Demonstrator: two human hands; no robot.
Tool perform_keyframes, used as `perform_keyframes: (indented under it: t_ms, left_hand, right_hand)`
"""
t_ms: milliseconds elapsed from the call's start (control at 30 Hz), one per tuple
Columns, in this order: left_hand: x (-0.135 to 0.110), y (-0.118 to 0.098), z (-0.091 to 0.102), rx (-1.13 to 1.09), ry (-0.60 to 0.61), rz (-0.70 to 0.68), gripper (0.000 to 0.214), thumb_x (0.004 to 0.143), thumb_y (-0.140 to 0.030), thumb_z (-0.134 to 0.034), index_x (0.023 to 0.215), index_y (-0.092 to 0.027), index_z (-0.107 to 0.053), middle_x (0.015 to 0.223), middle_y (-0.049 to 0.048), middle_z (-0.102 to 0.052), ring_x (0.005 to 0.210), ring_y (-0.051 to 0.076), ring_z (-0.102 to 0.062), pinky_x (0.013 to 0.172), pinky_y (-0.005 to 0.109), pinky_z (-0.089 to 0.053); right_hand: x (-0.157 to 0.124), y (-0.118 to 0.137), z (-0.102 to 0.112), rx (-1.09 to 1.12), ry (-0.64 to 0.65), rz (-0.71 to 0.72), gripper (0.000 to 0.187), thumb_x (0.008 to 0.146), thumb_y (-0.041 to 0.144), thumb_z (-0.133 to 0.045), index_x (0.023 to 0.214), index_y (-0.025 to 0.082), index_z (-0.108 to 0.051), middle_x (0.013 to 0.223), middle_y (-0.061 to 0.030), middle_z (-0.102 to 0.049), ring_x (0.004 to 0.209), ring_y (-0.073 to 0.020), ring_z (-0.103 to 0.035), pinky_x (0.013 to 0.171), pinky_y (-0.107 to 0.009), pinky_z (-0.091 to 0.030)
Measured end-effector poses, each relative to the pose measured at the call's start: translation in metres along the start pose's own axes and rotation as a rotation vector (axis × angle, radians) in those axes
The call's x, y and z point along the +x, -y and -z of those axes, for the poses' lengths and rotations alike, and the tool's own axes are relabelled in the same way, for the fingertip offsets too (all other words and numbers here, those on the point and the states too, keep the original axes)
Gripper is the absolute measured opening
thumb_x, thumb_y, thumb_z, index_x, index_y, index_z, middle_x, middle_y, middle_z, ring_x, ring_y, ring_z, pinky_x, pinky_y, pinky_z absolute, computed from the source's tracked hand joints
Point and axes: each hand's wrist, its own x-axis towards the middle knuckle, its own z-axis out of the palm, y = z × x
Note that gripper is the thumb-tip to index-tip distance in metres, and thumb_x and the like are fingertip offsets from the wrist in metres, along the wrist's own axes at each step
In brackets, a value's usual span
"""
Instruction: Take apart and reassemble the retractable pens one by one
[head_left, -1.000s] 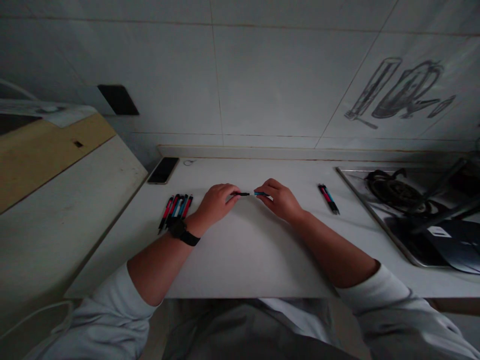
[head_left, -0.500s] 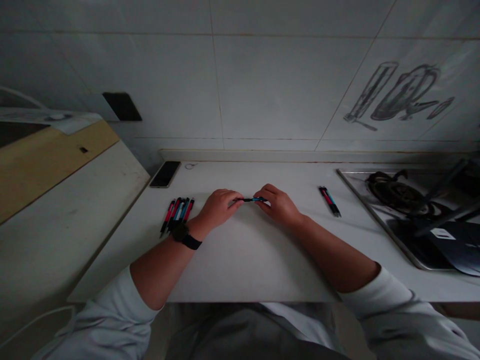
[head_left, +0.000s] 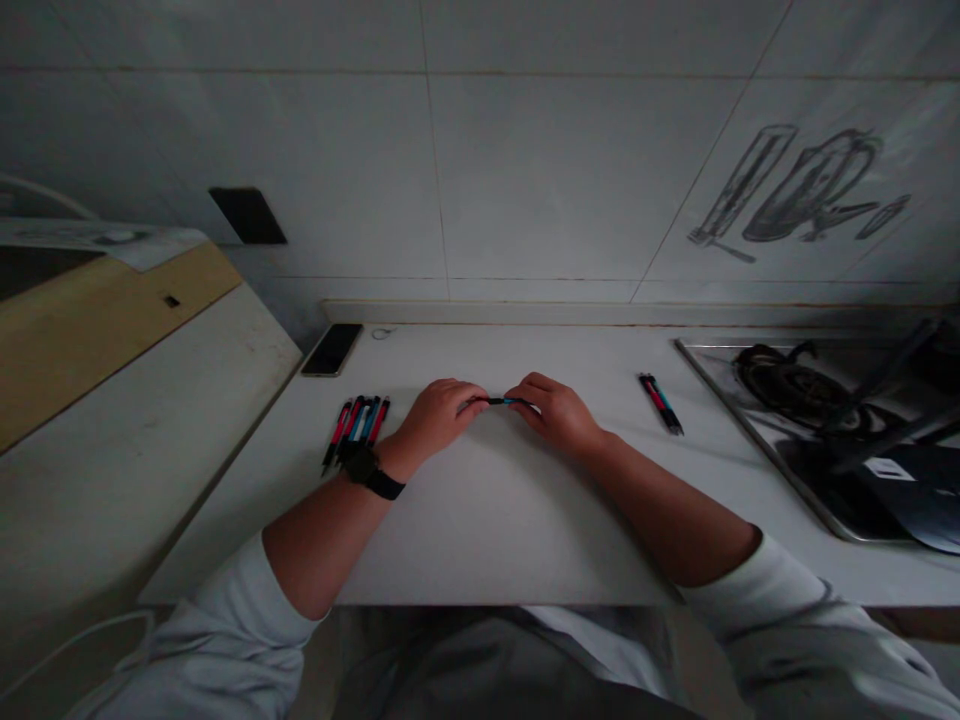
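Observation:
Between my two hands, just above the white counter (head_left: pixel 517 520), a black and blue pen (head_left: pixel 498 401) lies level. My left hand (head_left: pixel 442 415) pinches its black end, with the tip partly hidden by my fingers. Around the blue part, the fingers of my right hand (head_left: pixel 551 408) are closed, covering most of it. Beside my left wrist lies a group of several red, blue and black pens (head_left: pixel 362 425), partly covered by the watch (head_left: pixel 364 468). To the right of my right hand, a red pen and a blue pen (head_left: pixel 661 403) lie side by side.
A smartphone (head_left: pixel 332 349) and a small ring (head_left: pixel 383 333) lie near the back left. On the right is a gas stove (head_left: pixel 806 400) with a metal rim and a dark object on it. A white and wooden panel (head_left: pixel 150 370) borders the left side; a tiled wall (head_left: pixel 540 180) stands behind.
Both hands stay in nearly the same place. Less of the pen's blue part shows at my right fingers, which have shifted slightly around it.

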Motion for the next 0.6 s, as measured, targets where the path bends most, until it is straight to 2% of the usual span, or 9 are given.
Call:
perform_keyframes:
  t_ms: [300,433,500,600]
  left_hand:
    - [-0.0009,0.001,-0.0009,-0.043,-0.038,-0.048,0.009,0.097,-0.027,-0.07,0.104,-0.021,-0.069,0.098,0.0039,-0.075,0.095,0.021,-0.069,0.089,0.037,-0.052]
    - [-0.0016,0.0019,-0.0015,-0.09,-0.06,0.005,0.025,0.097,-0.033,-0.07,0.118,-0.021,-0.065,0.105,0.0052,-0.074,0.097,0.02,-0.069,0.09,0.036,-0.053]
    - [-0.0013,0.0024,-0.0011,-0.089,-0.035,0.022,0.019,0.103,-0.034,-0.06,0.113,-0.02,-0.066,0.102,0.0055,-0.074,0.095,0.02,-0.069,0.089,0.036,-0.053]
    - [-0.0005,0.0027,-0.0002,-0.055,0.028,0.014,0.025,0.107,-0.031,-0.049,0.094,-0.019,-0.067,0.09,0.0048,-0.071,0.09,0.02,-0.067,0.083,0.035,-0.052]
  right_hand:
    - [-0.0002,0.0002,-0.0012,-0.011,0.07,-0.005,0.029,0.107,0.029,-0.047,0.113,0.019,-0.073,0.099,-0.0099,-0.07,0.09,-0.0206,-0.066,0.083,-0.032,-0.052]
    - [0.0003,0.0009,-0.0013,-0.012,0.079,-0.023,0.03,0.107,0.029,-0.046,0.113,0.018,-0.073,0.099,-0.0102,-0.07,0.089,-0.0205,-0.066,0.083,-0.032,-0.052]
    - [0.0001,0.0006,-0.0015,-0.009,0.076,-0.023,0.03,0.107,0.029,-0.046,0.114,0.018,-0.072,0.1,-0.0103,-0.07,0.089,-0.0204,-0.066,0.084,-0.032,-0.052]
    - [-0.0003,-0.0012,-0.0021,-0.012,0.075,-0.017,0.029,0.107,0.029,-0.047,0.115,0.018,-0.072,0.1,-0.0101,-0.07,0.09,-0.0206,-0.066,0.085,-0.032,-0.051]
